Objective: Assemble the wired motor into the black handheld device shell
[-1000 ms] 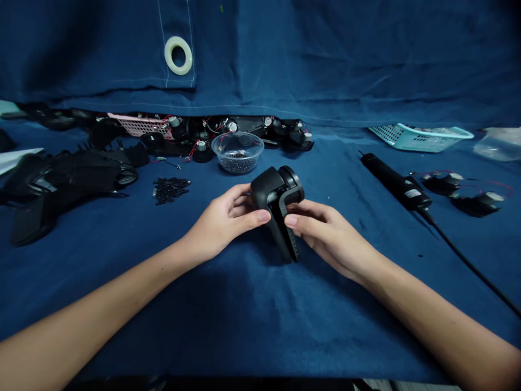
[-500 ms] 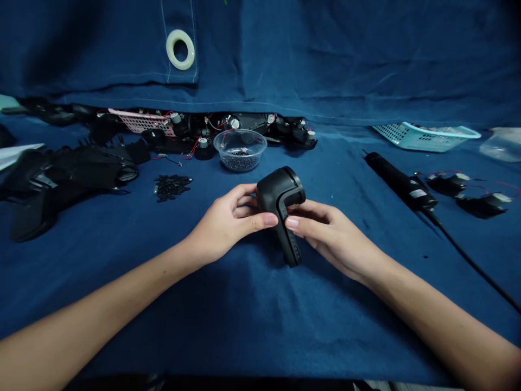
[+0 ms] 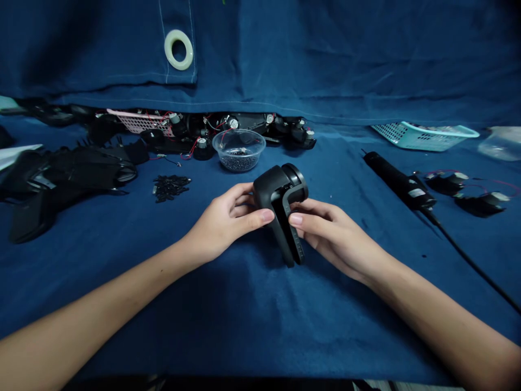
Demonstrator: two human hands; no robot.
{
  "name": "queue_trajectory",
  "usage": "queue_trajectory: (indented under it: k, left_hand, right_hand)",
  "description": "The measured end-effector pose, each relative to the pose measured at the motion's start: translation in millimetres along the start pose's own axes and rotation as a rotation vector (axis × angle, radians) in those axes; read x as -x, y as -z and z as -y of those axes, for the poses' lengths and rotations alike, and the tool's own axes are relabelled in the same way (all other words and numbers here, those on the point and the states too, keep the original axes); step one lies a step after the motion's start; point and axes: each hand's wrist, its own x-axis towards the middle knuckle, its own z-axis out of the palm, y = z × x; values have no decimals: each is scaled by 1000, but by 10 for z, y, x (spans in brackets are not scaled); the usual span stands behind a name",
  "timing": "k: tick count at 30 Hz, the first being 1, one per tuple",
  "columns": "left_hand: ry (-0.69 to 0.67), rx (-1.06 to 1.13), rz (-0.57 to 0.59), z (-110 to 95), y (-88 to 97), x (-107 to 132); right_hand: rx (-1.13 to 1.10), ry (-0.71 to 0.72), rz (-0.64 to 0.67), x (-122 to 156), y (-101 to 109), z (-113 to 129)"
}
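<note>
Two halves of an L-shaped black plastic housing are held up over the blue cloth. Pinched in my left hand (image 3: 230, 220) is the left housing half (image 3: 269, 187), with a rounded top and a handle slanting down. My right hand (image 3: 331, 231) grips the right housing half (image 3: 300, 187), which has a round end and a thin ridged leg. A dark wedge-shaped gap parts the two handle legs, while near the top the halves still lie close together. Fingers behind the housing are partly hidden.
A clear bowl of small dark screws (image 3: 239, 152) stands behind the housing, with a pile of small black parts (image 3: 171, 187) to its left. Black housings (image 3: 61, 179) lie at left. On the right are a corded electric screwdriver (image 3: 401, 179), wired black parts (image 3: 480, 203) and a turquoise basket (image 3: 431, 138).
The two housing halves have come apart, opening a gap between the handle legs. My right hand has moved slightly right with its half, my left slightly left.
</note>
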Motion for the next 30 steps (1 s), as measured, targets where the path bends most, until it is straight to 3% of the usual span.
queue_trajectory:
  k: [6,17,30]
  left_hand:
    - [-3,-3,7,-12,2,-5]
    - [5,-67,-12,3,-23,-16]
    - [-17,-55,-5,8,-16,-2]
  right_hand:
    - [11,-5,3,9,-8,12]
    - [256,9,-73,-29,17,-76]
    - [219,17,-109,-7,5,-54]
